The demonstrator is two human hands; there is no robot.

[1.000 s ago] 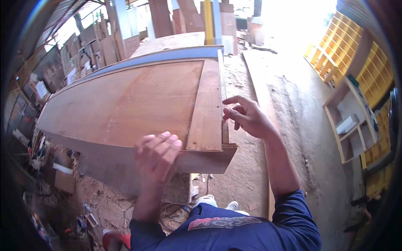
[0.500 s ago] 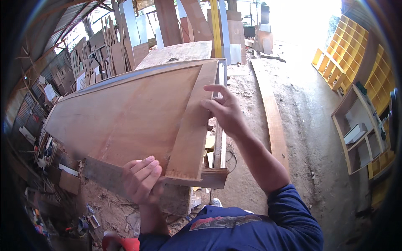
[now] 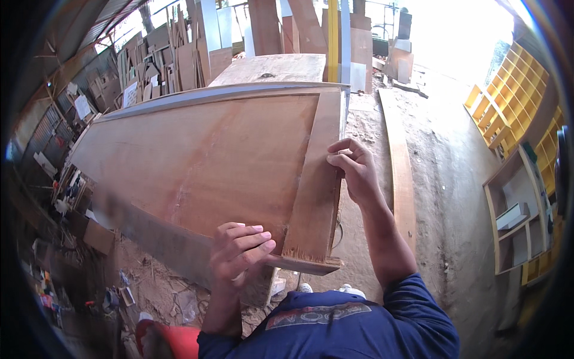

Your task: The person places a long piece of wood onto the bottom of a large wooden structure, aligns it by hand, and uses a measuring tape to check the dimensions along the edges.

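Note:
A large wooden panel (image 3: 245,149) with a raised border lies across the workpiece in front of me. My left hand (image 3: 242,254) is closed over its near edge, fingers on top and the thumb out of sight. On the panel's right end, my right hand (image 3: 357,170) grips the border strip (image 3: 317,173) with bent fingers and thumb, some of them hidden. Splintered wood shows at the strip's near end. Below the near edge, a brown board (image 3: 161,233) runs off to the left.
Sheets and offcuts (image 3: 173,66) lean along the back left. A long plank (image 3: 397,161) lies on the dirt floor at right, with yellow compartment shelving (image 3: 517,78) and an open wooden cabinet frame (image 3: 517,209) beyond. Something red (image 3: 179,341) is by my left arm.
The panel has shifted right over its support, covering the rails and gap that showed at its right end. Both hands have moved right with it, and my view has turned slightly.

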